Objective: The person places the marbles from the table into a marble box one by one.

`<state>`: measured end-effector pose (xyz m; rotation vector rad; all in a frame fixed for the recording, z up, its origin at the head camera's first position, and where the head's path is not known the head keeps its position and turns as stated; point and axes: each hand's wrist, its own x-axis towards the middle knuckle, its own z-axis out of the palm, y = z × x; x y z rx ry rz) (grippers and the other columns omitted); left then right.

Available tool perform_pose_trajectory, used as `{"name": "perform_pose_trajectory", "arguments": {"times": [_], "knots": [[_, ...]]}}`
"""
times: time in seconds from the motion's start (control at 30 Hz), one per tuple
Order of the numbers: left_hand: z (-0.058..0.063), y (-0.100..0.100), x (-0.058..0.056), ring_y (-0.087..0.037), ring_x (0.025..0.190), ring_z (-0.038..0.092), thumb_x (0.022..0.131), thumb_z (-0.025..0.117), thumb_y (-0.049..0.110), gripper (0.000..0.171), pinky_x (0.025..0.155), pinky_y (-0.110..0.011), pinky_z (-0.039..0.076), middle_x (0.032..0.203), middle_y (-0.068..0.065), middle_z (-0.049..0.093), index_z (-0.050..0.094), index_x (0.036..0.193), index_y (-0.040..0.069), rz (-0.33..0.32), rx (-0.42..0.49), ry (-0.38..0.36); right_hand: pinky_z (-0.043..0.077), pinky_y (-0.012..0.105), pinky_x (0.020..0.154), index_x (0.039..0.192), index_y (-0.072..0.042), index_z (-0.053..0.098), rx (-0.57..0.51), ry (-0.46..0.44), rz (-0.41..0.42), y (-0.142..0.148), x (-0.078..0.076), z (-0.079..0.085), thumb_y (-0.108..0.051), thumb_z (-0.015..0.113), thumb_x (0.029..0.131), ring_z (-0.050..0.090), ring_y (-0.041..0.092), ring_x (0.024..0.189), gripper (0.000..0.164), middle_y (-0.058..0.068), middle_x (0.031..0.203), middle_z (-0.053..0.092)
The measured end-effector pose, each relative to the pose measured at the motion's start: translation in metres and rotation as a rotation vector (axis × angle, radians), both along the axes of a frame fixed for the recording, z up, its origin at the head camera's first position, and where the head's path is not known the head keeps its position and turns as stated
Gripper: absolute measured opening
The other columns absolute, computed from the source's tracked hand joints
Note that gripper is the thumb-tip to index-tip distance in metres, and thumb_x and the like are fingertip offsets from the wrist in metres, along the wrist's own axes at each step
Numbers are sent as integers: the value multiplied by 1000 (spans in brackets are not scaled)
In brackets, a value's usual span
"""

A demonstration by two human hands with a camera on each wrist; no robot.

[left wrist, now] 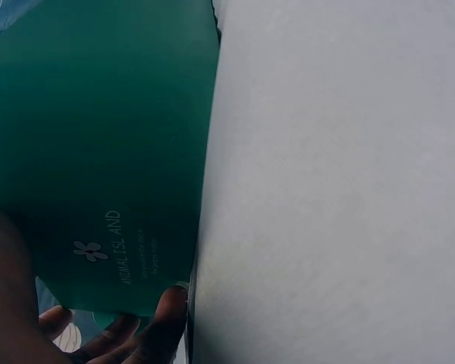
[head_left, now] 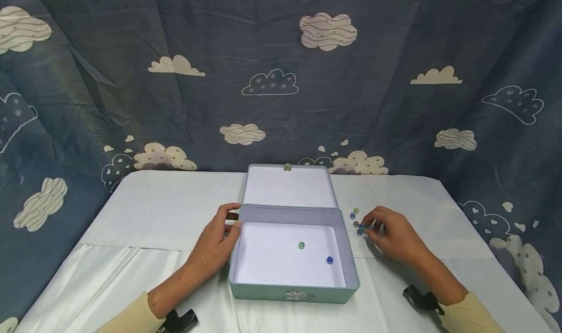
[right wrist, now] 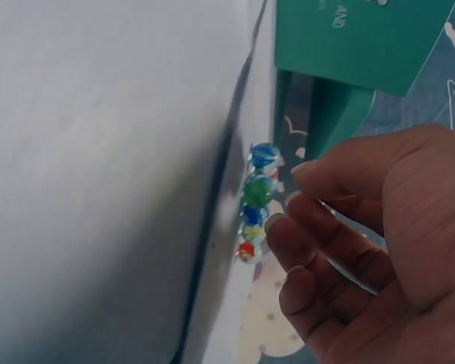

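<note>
A pale green metal box stands with its lid folded back. Inside lie a green marble and a blue marble. My left hand holds the box by its left side near the rear corner, thumb at the rim. In the left wrist view, its fingers bend around the far end of the box's printed green side. To the right of the box, my right hand is at several glass marbles. Loosely bent, its fingers stand beside the marbles in the right wrist view, with no marble visible between them.
White cloth covers the table beneath everything. Behind it hangs a dark blue curtain with cloud prints. A metal clasp sits on the box's front wall, and a latch piece on the lid's far edge.
</note>
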<state>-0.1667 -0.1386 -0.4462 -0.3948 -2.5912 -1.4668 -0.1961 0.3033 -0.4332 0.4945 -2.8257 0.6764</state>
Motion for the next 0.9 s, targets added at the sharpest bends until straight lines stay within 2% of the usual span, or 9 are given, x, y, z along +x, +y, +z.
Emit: {"name": "perform_pose_trajectory", "arguments": {"times": [0.47,0.7,0.9], "knots": [[1,0,0,-24,112,74,112,52,26,43,94,-50,57,135,-10,65,45,154,20,3,-5,3,52,32,69,96,-8,79,44,-46,-29,1,-4,-6,4,83,81,61,15,79,20,-2,93,69],[1,0,-1,-23,112,73,112,52,26,44,95,-50,57,135,-10,65,45,154,18,5,-3,3,53,31,69,97,-11,77,53,-84,-28,2,-5,-7,1,85,81,60,15,80,21,-3,91,68],[0,0,-1,-24,113,73,111,52,26,43,95,-50,57,135,-10,65,45,153,21,0,4,-1,52,32,69,95,-11,76,51,-96,-20,3,-4,-8,2,84,81,60,15,79,20,-3,90,69]]}}
